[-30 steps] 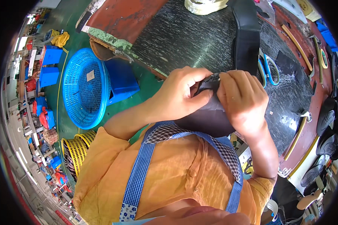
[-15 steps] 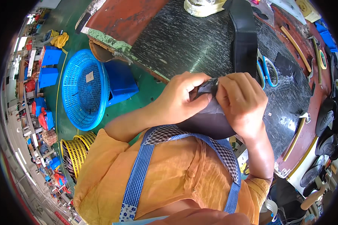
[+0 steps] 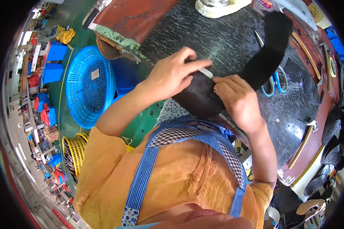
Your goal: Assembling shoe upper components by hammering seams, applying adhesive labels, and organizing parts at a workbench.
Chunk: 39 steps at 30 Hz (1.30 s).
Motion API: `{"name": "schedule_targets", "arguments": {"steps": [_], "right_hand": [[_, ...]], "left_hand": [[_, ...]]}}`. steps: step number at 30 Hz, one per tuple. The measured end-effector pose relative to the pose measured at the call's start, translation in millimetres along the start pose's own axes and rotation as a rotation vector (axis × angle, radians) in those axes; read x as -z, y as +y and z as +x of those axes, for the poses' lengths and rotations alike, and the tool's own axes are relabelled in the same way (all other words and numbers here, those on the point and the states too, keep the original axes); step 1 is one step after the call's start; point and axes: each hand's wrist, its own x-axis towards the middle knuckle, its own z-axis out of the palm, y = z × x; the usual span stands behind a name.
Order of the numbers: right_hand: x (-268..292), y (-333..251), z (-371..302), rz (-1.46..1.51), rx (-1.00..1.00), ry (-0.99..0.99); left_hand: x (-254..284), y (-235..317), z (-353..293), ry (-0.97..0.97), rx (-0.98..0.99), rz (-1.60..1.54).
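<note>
A black leather-like piece [image 3: 203,98] is held up in front of my apron, by the near edge of the table. A long dark, matte strip [image 3: 272,45] stretches from behind my right hand toward the far right; whether it joins the piece is hidden. Along the piece's upper edge shows a small white strip [image 3: 206,72]. My left hand [image 3: 174,72] grips that edge, thumb on the leather and index finger stretched along the white strip. Bent fingers of my right hand [image 3: 237,99] pinch the edge at the white strip's other end.
Blue-handled scissors [image 3: 273,86] lie on the black tabletop [image 3: 176,36], right of my hands. Hammers [image 3: 302,143] and dark shoe-shaped parts [image 3: 330,147] are farther right. A pale yellow roll [image 3: 221,8] sits at the back. Blue [image 3: 74,87] and yellow baskets [image 3: 75,154] stand left.
My left hand has shifted left and its index finger has straightened. The right hand has moved slightly down. The white strip now shows, and the dark strip has swung right.
</note>
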Motion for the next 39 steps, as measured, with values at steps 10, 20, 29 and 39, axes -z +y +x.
{"name": "schedule_targets", "arguments": {"steps": [10, 20, 29, 39], "right_hand": [[-27.5, 0.0, -22.3, -0.071, -0.015, 0.077], [-24.4, 3.1, -25.9, -0.025, -0.073, 0.137], [-24.6, 5.9, -31.0, 0.008, -0.121, 0.156], [-20.1, 10.3, -36.8, 0.020, -0.101, 0.160]], "left_hand": [[-16.3, -20.5, 33.7, -0.214, -0.429, 0.190], [-27.8, -33.7, 44.9, -0.111, -0.069, -0.275], [-38.2, -29.1, 40.0, -0.081, -0.233, -0.151], [-44.4, -18.6, 44.8, -0.053, -0.203, -0.013]]}}
